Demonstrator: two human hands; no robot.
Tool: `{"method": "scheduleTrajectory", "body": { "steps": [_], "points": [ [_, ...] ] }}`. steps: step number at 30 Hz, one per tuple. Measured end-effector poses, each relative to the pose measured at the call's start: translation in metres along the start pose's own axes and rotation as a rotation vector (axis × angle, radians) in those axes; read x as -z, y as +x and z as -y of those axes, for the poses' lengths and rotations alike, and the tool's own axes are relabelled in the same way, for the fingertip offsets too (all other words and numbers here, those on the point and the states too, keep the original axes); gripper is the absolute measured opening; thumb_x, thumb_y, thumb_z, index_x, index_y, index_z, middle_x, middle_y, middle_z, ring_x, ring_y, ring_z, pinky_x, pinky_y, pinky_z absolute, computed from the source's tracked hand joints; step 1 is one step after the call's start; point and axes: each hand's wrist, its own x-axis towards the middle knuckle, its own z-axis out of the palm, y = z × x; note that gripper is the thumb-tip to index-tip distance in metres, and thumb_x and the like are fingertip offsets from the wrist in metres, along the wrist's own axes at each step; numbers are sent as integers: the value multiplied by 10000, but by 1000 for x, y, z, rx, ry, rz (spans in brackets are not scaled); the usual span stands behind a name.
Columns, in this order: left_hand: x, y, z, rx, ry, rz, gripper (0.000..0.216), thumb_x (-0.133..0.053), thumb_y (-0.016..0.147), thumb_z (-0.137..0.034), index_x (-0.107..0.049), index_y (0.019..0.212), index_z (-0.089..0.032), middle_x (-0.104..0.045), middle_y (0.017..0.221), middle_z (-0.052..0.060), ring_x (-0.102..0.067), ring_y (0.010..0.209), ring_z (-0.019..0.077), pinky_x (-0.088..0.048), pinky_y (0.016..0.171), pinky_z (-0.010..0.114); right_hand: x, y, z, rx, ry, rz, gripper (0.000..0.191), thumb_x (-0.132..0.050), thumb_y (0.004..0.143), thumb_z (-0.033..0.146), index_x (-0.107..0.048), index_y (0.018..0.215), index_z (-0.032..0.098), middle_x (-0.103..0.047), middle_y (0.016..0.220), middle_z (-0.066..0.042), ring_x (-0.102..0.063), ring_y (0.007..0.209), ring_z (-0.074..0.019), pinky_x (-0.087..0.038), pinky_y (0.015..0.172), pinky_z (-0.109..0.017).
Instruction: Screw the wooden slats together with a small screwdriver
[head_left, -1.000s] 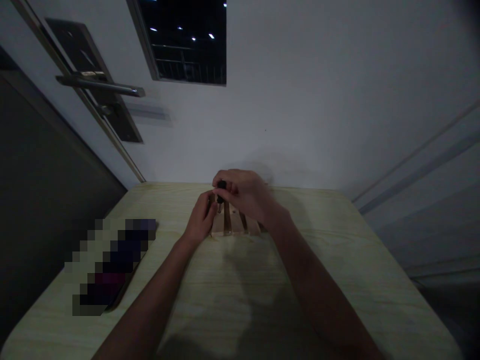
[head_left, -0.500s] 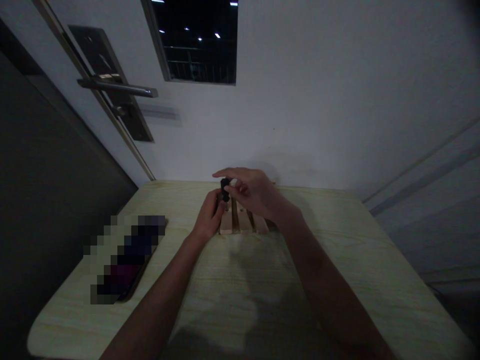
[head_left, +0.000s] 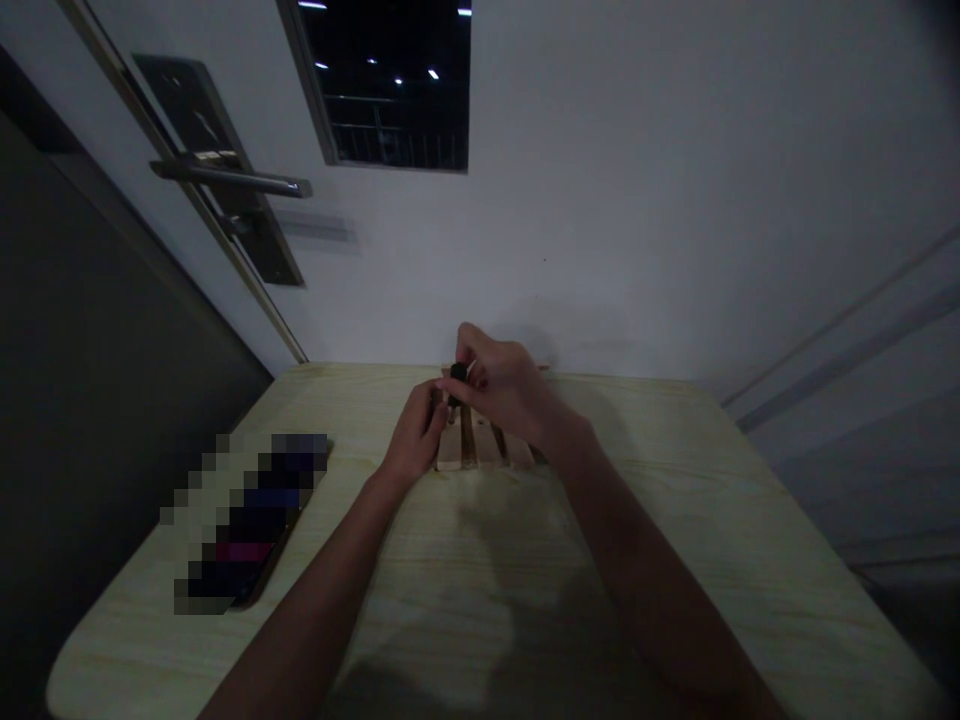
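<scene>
My right hand [head_left: 506, 385] pinches the black handle of a short screwdriver [head_left: 458, 373] between thumb and fingers. The tool stands nearly upright, its lower end over the left slat of a small slatted wooden piece [head_left: 491, 453]. Small dark round spots, which look like screws or holes, show on the slats. Closed round the left side of this piece is my left hand [head_left: 411, 430], its thumb near the screwdriver's lower end. The tip's exact contact with the wood is too small to tell. My right hand hides part of the piece's right and far side.
The pale wood-grain table [head_left: 645, 540] meets a white door [head_left: 637, 200] at its far edge. A phone [head_left: 266, 560], partly pixelated, lies at the left. A metal door handle [head_left: 232, 180] and a dark window [head_left: 397, 90] are above.
My right hand's fingers have curled down from a stretched pose and closed round the screwdriver handle. My left hand and the wooden piece stay nearly in place.
</scene>
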Motion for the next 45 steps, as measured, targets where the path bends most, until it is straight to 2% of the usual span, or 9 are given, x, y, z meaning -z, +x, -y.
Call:
{"method": "scheduleTrajectory", "body": {
  "steps": [3, 7, 15, 18, 23, 27, 30, 37, 45],
  "points": [
    [0, 0, -1, 9, 15, 7, 395, -400, 883, -409, -464, 1191, -170, -556, 1135, 113, -522, 1041, 237, -433, 899, 414, -2, 2, -1, 66, -25, 37, 142, -540, 833, 192, -528, 974, 196, -575, 753, 18, -511, 636, -104, -362, 594, -227],
    [1, 0, -1, 26, 38, 15, 385, -385, 893, -383, -445, 1209, -172, -533, 1183, 117, -506, 1083, 238, -420, 930, 427, -6, 4, -4, 122, -47, 55, 134, -467, 871, 169, -593, 827, 180, -624, 816, -25, -544, 748, -123, -393, 702, -242],
    [1, -1, 0, 34, 23, 18, 396, -390, 893, -391, -435, 1222, -177, -538, 1187, 123, -506, 1102, 248, -420, 938, 452, -3, 0, 0, 36, 29, 138, 414, -417, 799, 69, -572, 1173, 151, -668, 889, -44, -547, 647, -110, -407, 592, -226],
    [1, -1, -1, 38, 34, 20, 392, -384, 895, -393, -435, 1219, -179, -532, 1197, 122, -509, 1097, 245, -420, 935, 448, 0, 1, 1, 28, -5, 139, 374, -429, 815, 94, -583, 1153, 137, -665, 884, -50, -526, 624, -103, -387, 581, -229],
    [1, -1, -1, 28, 42, 25, 384, -375, 896, -400, -444, 1203, -180, -522, 1209, 121, -506, 1095, 243, -421, 932, 439, 4, 1, 1, 6, -127, 121, 147, -531, 809, 198, -609, 932, 187, -619, 754, -1, -498, 627, -105, -341, 577, -227],
    [1, -1, 0, 34, 51, 19, 374, -377, 898, -393, -446, 1196, -178, -518, 1214, 120, -501, 1100, 236, -418, 935, 424, 2, 2, -2, 37, -137, 117, 105, -522, 821, 199, -601, 890, 212, -612, 740, 12, -494, 617, -99, -339, 581, -224],
    [1, -1, 0, 30, 57, 13, 372, -382, 897, -390, -444, 1198, -179, -523, 1201, 118, -502, 1095, 235, -415, 937, 430, -2, 3, -6, 43, -134, 101, 129, -509, 832, 196, -619, 899, 206, -642, 798, -5, -534, 677, -112, -377, 646, -236],
    [1, -1, -2, 47, 38, 20, 366, -381, 897, -393, -457, 1182, -178, -537, 1181, 116, -503, 1102, 239, -418, 942, 432, -7, 0, -6, 64, -46, 54, 412, -483, 806, 134, -532, 1215, 122, -637, 1080, -110, -580, 905, -165, -439, 815, -275],
    [1, -1, -1, 18, 23, 26, 375, -382, 896, -380, -445, 1205, -178, -535, 1175, 118, -512, 1074, 239, -429, 912, 427, -4, 1, -5, 63, -99, 103, 317, -466, 832, 118, -567, 1129, 161, -646, 944, -65, -564, 784, -154, -426, 717, -273]
  ]
}}
